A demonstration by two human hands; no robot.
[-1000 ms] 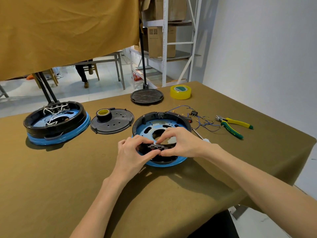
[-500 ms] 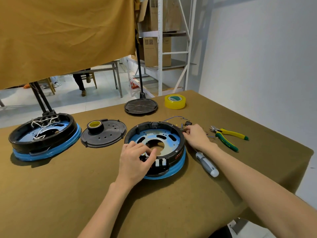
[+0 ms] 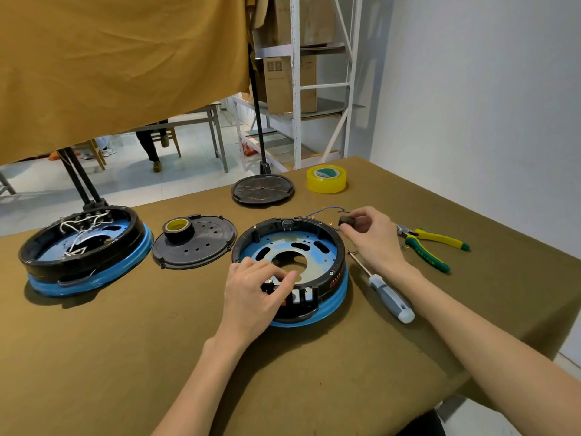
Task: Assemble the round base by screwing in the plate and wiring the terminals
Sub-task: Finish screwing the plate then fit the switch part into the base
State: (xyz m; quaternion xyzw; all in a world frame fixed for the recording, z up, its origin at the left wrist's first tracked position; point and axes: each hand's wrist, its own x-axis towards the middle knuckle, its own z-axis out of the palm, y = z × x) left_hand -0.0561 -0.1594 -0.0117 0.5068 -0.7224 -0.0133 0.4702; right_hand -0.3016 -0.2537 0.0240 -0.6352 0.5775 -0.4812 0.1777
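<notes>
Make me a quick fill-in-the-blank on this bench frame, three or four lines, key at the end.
1. The right hand pinches a small ____ part beside the round base.
2. The screwdriver lies on the table, to the ____ of the round base.
3. The pliers have yellow and ____ handles.
4. The left hand rests on the base's ____ rim.

Missing words: black; right; green; near

Round base (image 3: 327, 262) flat on table, blue plate (image 3: 283, 247) inside.
</notes>
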